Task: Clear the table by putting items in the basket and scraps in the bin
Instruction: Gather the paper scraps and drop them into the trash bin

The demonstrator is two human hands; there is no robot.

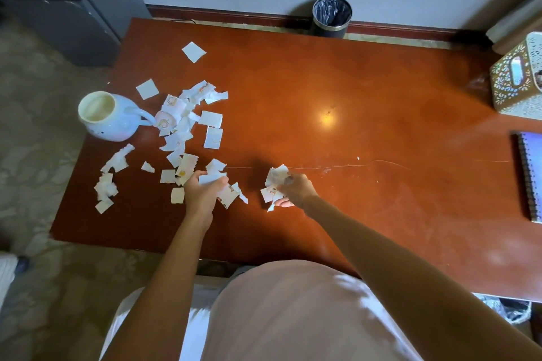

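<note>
Left hand: we see the left hand (202, 195) low and left of centre, over the bench (352, 91), with its fingers (219, 186) curled round one white scrap (212, 178).
Right hand: the right hand (296, 192) is just right of it, near the frame's middle, and grips a crumpled bunch (275, 183) of torn paper. We cannot tell whether the bunch touches the bench.
Scraps: loose scraps (179, 121) lie scattered over the left half of the bench, thickest at middle left. A few lie right beside the left hand.
Jug: a white jug (105, 116) stands at the bench's left edge with its open mouth towards us and its handle reaching to the scraps.
Bin: the dark round bin (331, 19), lined with a bag, stands on the floor at top centre, beyond the bench's far edge and against the wall.
Basket: a patterned white basket (510, 82) sits at upper right and is partly cut off by the frame.
Notebook: a spiral-bound notebook (531, 179) lies at the right edge below the basket, also partly out of frame.
</note>
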